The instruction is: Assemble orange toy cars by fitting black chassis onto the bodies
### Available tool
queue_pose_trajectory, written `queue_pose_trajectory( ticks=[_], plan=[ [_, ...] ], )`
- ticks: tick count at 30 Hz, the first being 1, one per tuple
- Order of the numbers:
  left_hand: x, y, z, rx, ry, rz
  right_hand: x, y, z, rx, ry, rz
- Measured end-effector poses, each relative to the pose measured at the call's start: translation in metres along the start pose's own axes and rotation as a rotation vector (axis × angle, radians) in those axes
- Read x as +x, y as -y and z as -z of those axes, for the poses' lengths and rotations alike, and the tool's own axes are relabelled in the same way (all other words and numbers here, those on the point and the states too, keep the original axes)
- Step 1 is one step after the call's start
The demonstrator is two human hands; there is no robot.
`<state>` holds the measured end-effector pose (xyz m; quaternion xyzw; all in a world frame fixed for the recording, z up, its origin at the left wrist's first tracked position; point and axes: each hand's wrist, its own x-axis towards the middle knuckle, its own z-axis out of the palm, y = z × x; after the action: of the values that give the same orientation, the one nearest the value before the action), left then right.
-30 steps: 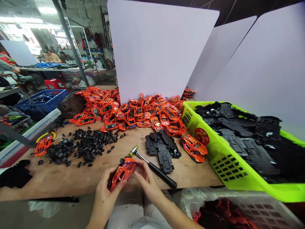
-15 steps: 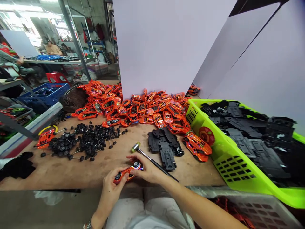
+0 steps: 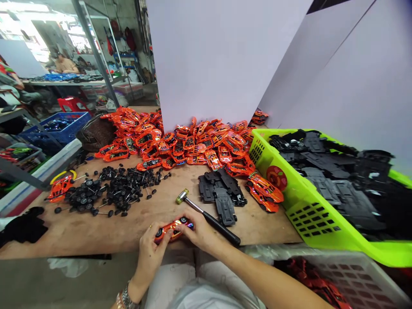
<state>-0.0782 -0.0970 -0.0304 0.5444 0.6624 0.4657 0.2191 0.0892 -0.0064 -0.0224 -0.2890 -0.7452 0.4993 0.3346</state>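
Observation:
Between my hands, at the table's near edge, is an orange toy car (image 3: pixel 174 226) lying on its side, two black wheels facing up. My left hand (image 3: pixel 153 242) grips its left end, thumb pressed on the body. My right hand (image 3: pixel 197 229) closes round the right end, thumb on the side; some fingers are hidden behind the car. Just beyond my right hand lies a hammer (image 3: pixel 206 216) with a yellowish head and a black handle. Several black car bases (image 3: pixel 224 204) are stacked past it. To the left are heaped black wheels on axles (image 3: pixel 124 189).
A big pile of orange car bodies (image 3: pixel 193 143) spans the back of the table below a white panel (image 3: pixel 222 56). At right stands a lime-green basket (image 3: pixel 309 219) of black bases; a grey crate (image 3: pixel 360 274) with red parts sits below. Another person (image 3: pixel 65 64) sits far back left.
My right fingers have come down and closed in around the car, which both hands hold throughout. The hammer's handle shows more fully now. The view has shifted slightly.

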Motion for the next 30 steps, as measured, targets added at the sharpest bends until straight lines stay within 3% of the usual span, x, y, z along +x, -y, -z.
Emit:
queue_pose_trajectory(
  ticks=[3, 6, 9, 13, 18, 26, 30],
  plan=[
    [0.0, 0.008, 0.0, -0.188, 0.036, 0.084, -0.002, 0.004, 0.007, 0.147, 0.03, 0.046],
    [-0.003, 0.013, 0.0, -0.313, 0.005, 0.112, -0.003, 0.015, 0.012, 0.08, -0.013, 0.046],
    [-0.006, 0.006, 0.005, -0.232, 0.008, 0.015, -0.001, 0.031, 0.011, -0.12, -0.057, 0.055],
    [-0.003, -0.021, 0.02, -0.054, 0.043, -0.174, 0.009, 0.055, 0.004, -0.267, -0.028, 0.06],
    [0.007, -0.033, 0.033, -0.034, 0.035, -0.148, 0.024, 0.074, -0.005, -0.448, 0.064, 0.098],
    [-0.001, -0.017, 0.037, -0.205, -0.02, -0.126, 0.035, 0.073, -0.014, -0.479, 0.193, 0.268],
    [-0.005, -0.013, 0.04, -0.217, -0.056, -0.106, 0.029, 0.065, -0.02, -0.328, 0.139, 0.196]
  ],
)
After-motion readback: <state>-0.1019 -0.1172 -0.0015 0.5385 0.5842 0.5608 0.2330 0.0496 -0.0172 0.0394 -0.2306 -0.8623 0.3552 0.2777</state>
